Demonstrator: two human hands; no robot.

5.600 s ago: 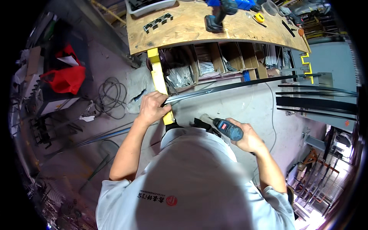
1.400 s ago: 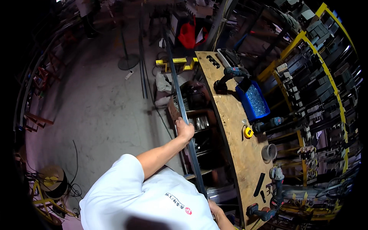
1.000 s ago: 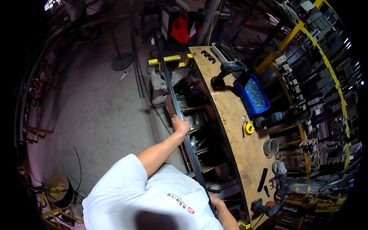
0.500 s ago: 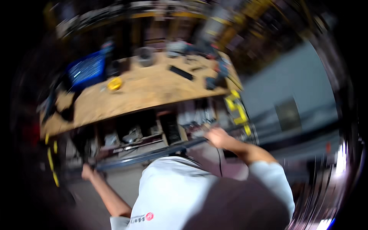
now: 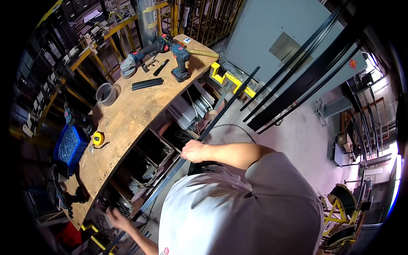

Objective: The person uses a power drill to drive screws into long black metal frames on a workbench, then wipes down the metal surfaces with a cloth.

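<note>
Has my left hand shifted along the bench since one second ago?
Yes. Judged against the wooden bench, the left hand has moved left, nearer the bench's left end, where it is now open beside the long bar.

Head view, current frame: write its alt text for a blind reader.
A person's right hand grips a long dark bar while the open left hand is near it. Alongside, a wooden workbench holds power tools, a blue bin and a yellow tape measure.

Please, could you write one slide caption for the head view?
Right hand on a long bar alongside a wooden workbench bearing power tools.
</note>
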